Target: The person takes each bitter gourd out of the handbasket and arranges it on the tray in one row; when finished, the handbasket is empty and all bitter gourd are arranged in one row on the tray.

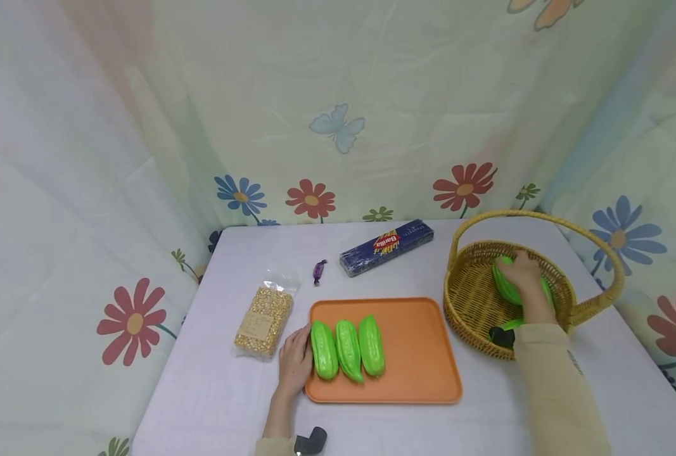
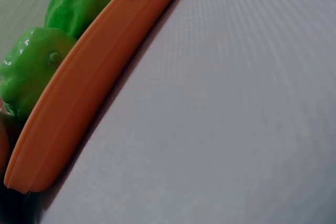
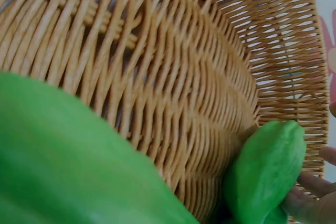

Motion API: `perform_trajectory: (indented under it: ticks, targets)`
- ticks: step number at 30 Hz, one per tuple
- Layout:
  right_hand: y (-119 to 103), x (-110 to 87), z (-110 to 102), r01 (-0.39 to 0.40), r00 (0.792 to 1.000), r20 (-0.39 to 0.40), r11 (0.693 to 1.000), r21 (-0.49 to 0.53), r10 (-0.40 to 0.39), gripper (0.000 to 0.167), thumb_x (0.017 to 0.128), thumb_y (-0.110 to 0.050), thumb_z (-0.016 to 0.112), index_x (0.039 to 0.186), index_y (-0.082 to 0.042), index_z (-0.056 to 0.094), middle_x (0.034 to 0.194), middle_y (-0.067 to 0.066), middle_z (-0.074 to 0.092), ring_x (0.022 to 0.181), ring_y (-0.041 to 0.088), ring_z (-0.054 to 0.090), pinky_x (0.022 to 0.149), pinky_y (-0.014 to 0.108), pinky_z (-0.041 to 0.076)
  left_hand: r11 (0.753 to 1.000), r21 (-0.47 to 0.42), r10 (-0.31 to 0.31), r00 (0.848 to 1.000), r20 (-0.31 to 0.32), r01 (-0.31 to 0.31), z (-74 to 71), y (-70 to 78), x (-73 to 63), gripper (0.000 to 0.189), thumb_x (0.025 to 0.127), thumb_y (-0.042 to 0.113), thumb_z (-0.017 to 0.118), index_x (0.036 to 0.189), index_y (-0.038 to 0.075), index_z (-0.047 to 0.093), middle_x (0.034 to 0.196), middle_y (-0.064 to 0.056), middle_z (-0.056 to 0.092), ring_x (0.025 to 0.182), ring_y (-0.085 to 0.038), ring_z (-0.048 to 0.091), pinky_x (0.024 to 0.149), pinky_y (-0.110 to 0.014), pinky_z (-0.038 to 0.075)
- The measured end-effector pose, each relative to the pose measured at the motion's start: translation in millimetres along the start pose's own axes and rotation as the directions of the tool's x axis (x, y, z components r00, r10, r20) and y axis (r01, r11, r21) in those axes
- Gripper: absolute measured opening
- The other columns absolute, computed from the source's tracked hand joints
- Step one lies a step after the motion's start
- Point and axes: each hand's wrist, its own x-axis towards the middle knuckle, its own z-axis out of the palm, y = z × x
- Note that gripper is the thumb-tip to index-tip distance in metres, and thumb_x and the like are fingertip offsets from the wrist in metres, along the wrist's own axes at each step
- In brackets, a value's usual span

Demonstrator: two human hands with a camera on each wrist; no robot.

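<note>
Three glossy green bitter melons [image 1: 348, 349] lie side by side on the left part of an orange tray [image 1: 414, 351]. My left hand [image 1: 295, 360] rests against the tray's left rim, right beside the leftmost melon. In the left wrist view, only the tray's side wall [image 2: 89, 93] and the ends of two melons show clearly. My right hand [image 1: 522, 272] reaches into a wicker basket [image 1: 469, 297] and grips a green bitter melon [image 3: 268, 169]. Another melon [image 3: 68, 156] fills the near corner of the right wrist view, inside the basket.
Left of the tray lies a clear bag of corn kernels [image 1: 265, 320]. Behind it are a small purple wrapped candy [image 1: 318, 272] and a dark blue spaghetti box [image 1: 387, 247]. The basket's tall handle [image 1: 543, 218] arches over the right hand. A flowered curtain [image 1: 338, 158] surrounds the table.
</note>
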Motion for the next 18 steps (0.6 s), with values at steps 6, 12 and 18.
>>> perform_trajectory:
  ticks: [6,12,18]
  targets:
    - [7.0,4.5,6.1,0.018,0.998,0.065,0.997,-0.080,-0.013,0.074,0.095,-0.035,0.033,0.136,0.020,0.004,0.128,0.051,0.010,0.116,0.064,0.011,0.092,0.068,0.023,1.000,0.006,-0.002,1.000,0.007,0.001,-0.3,0.7,-0.4,0.042,0.094,0.013,0.045,0.137,0.011,0.044,0.133,-0.006,0.050,0.124,-0.026,0.038,0.103,-0.049,0.022]
    - [8.9,6.7,9.8,0.027,0.995,0.103,0.998,-0.059,-0.021,0.076,0.093,-0.031,0.038,0.136,0.019,0.001,0.127,0.050,0.013,0.116,0.063,0.016,0.091,0.064,0.029,1.000,0.009,0.028,0.999,-0.021,-0.028,-0.8,2.5,-0.3,0.042,0.094,0.012,0.046,0.136,0.010,0.045,0.131,-0.007,0.051,0.122,-0.029,0.040,0.100,-0.052,0.024]
    - [9.8,5.6,10.6,0.018,0.992,0.128,1.000,-0.023,-0.015,0.077,0.094,-0.031,0.038,0.135,0.020,-0.003,0.130,0.048,0.011,0.117,0.061,0.018,0.093,0.063,0.028,1.000,0.004,0.008,1.000,-0.007,-0.008,-2.8,4.2,-0.1,0.041,0.095,0.013,0.045,0.136,0.011,0.045,0.132,-0.007,0.050,0.123,-0.028,0.039,0.101,-0.051,0.024]
